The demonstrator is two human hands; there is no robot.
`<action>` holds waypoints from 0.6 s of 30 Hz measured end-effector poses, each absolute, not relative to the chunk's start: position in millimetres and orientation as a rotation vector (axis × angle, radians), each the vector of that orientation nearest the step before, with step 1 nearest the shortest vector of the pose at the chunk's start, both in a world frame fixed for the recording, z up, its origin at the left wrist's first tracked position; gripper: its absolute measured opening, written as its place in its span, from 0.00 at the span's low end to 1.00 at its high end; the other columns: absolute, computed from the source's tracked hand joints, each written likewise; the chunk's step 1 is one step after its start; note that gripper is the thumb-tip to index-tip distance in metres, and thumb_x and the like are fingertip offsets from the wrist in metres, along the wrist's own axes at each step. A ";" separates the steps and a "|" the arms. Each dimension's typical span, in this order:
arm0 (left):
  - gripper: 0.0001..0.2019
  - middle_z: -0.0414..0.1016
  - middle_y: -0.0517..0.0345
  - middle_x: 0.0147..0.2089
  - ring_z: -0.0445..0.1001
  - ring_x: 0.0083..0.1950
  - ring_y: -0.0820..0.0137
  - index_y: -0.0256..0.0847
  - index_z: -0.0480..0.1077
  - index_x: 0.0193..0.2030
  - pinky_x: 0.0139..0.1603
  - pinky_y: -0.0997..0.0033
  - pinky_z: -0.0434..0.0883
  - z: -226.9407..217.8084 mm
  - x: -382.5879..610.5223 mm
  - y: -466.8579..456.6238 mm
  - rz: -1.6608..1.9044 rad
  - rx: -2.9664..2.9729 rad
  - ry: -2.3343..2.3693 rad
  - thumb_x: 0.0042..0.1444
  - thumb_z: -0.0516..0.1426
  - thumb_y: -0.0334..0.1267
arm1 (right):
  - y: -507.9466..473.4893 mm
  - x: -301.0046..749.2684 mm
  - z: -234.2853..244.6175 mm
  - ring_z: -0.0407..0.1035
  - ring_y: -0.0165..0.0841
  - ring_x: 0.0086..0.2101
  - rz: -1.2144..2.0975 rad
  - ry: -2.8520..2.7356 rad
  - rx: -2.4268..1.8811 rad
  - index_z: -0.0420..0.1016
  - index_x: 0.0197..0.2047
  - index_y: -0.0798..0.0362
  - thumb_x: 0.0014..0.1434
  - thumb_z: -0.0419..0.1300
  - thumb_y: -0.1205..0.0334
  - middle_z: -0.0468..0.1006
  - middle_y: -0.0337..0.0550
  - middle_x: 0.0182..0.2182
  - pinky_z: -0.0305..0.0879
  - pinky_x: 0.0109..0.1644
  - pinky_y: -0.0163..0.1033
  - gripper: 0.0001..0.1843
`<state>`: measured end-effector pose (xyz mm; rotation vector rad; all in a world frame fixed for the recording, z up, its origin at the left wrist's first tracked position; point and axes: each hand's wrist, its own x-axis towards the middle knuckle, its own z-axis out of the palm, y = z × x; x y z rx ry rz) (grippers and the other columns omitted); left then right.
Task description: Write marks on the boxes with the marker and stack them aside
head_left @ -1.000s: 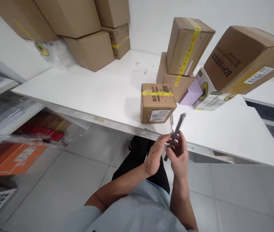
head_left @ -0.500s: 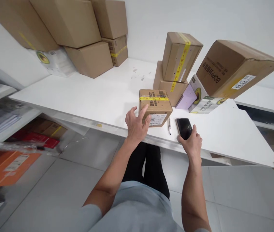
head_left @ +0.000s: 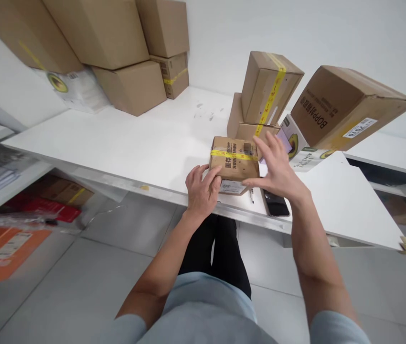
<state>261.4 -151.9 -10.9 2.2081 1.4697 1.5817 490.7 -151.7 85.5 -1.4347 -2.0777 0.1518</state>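
A small cardboard box (head_left: 232,165) with yellow tape across its top and a white label on its front lies near the table's front edge. My left hand (head_left: 203,188) grips its left front corner, fingers bent against the side. On the other side, my right hand (head_left: 276,167) is open with fingers spread, its thumb close to the box's right front edge; whether it touches cannot be told. Below that hand a dark phone (head_left: 276,204) lies flat on the table, partly covered. A white marker (head_left: 251,195) pokes out between box and phone, mostly hidden.
Behind the box stand stacked cartons (head_left: 269,91) and a large BOPP carton (head_left: 346,107) on a white avocado-print box (head_left: 305,160). More cartons (head_left: 129,88) pile up at the back left of the white table (head_left: 134,138). An orange box (head_left: 9,255) sits low at left.
My right hand has let go of the phone and moved up and left to the box's right side. The phone lies slightly nearer the table edge. My left hand has closed in on the box.
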 end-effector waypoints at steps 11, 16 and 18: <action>0.19 0.73 0.44 0.60 0.68 0.64 0.57 0.44 0.76 0.58 0.68 0.50 0.64 -22.6 252.8 -164.5 1.629 2.212 1.348 0.70 0.49 0.45 | -110.5 471.7 89.2 0.40 0.70 0.72 0.285 -2.402 -1.558 0.62 0.71 0.43 0.24 0.78 0.35 0.51 0.57 0.73 0.41 0.68 0.78 0.70; 0.18 0.74 0.44 0.60 0.68 0.65 0.57 0.44 0.75 0.58 0.68 0.50 0.65 -23.6 252.2 -163.6 1.647 2.213 1.323 0.70 0.50 0.45 | -118.9 465.5 92.1 0.40 0.70 0.71 0.228 -2.499 -1.578 0.52 0.75 0.41 0.26 0.78 0.34 0.46 0.56 0.74 0.50 0.67 0.74 0.75; 0.18 0.75 0.45 0.60 0.70 0.64 0.58 0.44 0.75 0.58 0.69 0.50 0.65 -22.1 250.7 -164.0 1.677 2.233 1.289 0.70 0.50 0.44 | -125.8 460.4 96.1 0.43 0.70 0.69 0.191 -2.497 -1.583 0.50 0.75 0.41 0.27 0.78 0.37 0.49 0.57 0.73 0.51 0.66 0.74 0.75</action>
